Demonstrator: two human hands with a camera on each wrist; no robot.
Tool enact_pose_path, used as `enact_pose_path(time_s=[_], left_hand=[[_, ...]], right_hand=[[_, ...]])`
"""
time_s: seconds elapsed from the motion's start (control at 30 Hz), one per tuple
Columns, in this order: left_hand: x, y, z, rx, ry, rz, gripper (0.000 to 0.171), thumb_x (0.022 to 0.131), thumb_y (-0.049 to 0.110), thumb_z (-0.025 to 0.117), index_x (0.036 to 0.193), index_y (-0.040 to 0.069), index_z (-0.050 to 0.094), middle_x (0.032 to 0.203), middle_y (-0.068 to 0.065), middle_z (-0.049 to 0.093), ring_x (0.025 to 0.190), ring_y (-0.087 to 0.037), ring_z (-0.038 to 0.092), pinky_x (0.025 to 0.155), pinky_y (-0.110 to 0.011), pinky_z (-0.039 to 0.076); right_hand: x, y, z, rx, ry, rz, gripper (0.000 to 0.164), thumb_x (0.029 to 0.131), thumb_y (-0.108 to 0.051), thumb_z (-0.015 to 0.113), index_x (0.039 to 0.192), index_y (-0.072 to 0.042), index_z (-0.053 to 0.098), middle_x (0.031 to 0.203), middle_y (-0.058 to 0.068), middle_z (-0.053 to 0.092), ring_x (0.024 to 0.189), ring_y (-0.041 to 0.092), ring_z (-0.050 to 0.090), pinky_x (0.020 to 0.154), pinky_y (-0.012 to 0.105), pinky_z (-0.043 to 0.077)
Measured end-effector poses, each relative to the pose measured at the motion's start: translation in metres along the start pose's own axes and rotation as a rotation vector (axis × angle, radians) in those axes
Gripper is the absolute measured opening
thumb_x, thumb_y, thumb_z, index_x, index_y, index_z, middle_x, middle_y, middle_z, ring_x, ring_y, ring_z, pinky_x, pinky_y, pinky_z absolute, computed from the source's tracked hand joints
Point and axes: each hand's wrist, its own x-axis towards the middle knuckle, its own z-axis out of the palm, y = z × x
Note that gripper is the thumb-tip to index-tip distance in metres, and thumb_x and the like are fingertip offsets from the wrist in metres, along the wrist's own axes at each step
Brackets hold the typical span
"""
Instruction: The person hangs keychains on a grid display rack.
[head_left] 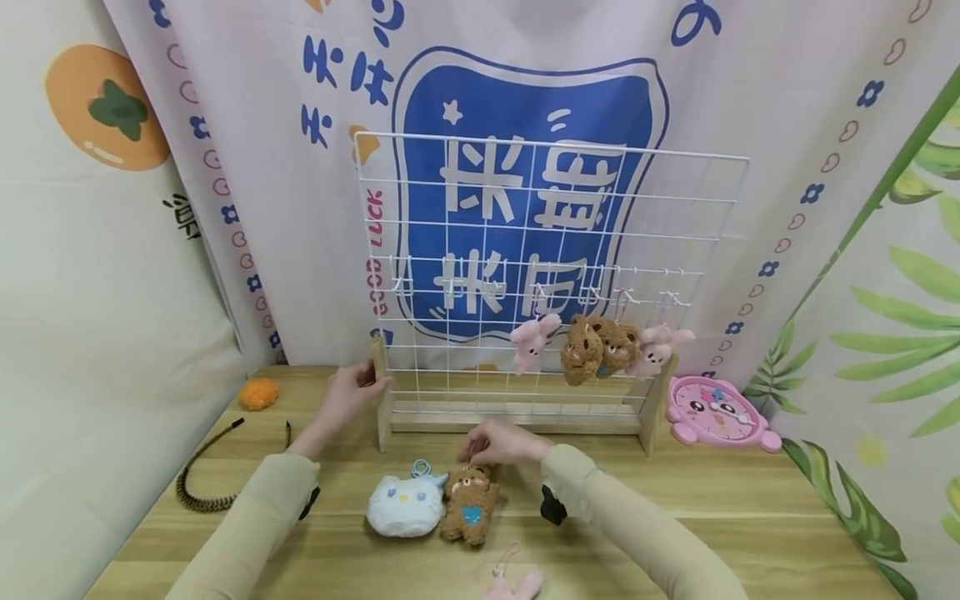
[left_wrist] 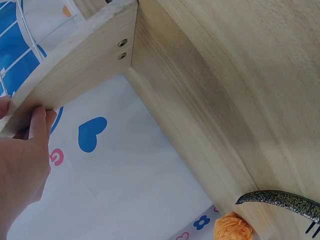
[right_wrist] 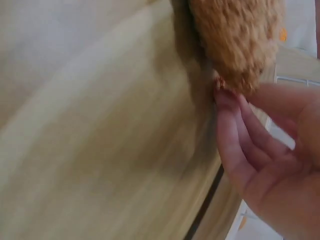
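Observation:
My left hand (head_left: 348,396) holds the left wooden post (head_left: 385,425) of a stand, thumb on one side and fingers on the other in the left wrist view. The stand carries a white wire grid (head_left: 480,222). In front of it, my right hand (head_left: 504,442) pinches the top of a brown plush bear (head_left: 470,505) with a blue patch on its belly, thumb and fingertips meeting by its head in the right wrist view. Right beside the bear sits a white and pale-blue plush pouch (head_left: 405,507) with a blue ring on top.
Two pink plush charms and brown bears (head_left: 582,350) hang from hooks on the grid's right half. A pink clock (head_left: 720,412) lies right of the stand. To the left are an orange fuzzy ball (head_left: 258,393) and a dark braided headband (head_left: 206,502). A pink plush (head_left: 513,586) lies at the near edge.

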Motion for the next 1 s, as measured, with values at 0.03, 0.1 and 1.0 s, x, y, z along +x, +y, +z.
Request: enact_pose_path(time_s=[0.03,0.1,1.0], left_hand=[[0.000,0.000,0.000,0.003,0.001,0.001,0.041,0.097,0.016,0.063,0.128,-0.011,0.058,0.125,-0.032,0.064,0.114,-0.044,0.064,0.095,-0.047,0.057],[0.000,0.000,0.000,0.005,-0.005,0.004,0.041,0.098,0.017,0.062,0.127,-0.011,0.058,0.124,-0.032,0.064,0.114,-0.043,0.064,0.095,-0.047,0.058],[0.000,-0.001,0.001,-0.017,-0.001,0.013,0.041,0.097,0.013,0.062,0.128,-0.013,0.056,0.125,-0.034,0.062,0.115,-0.045,0.064,0.095,-0.048,0.057]], right_hand=[[0.001,0.000,-0.001,0.007,-0.030,0.003,0.016,0.093,-0.005,0.066,0.107,-0.003,0.074,0.102,0.011,0.077,0.086,0.010,0.070,0.074,0.012,0.054],[0.003,0.000,-0.002,-0.008,-0.077,0.000,0.016,0.093,-0.005,0.066,0.106,-0.004,0.075,0.102,0.010,0.077,0.081,0.002,0.066,0.072,0.011,0.052],[-0.029,-0.035,-0.041,0.007,0.102,-0.126,0.005,0.095,-0.008,0.061,0.092,-0.008,0.065,0.084,0.005,0.072,0.073,0.000,0.062,0.071,0.016,0.054]])
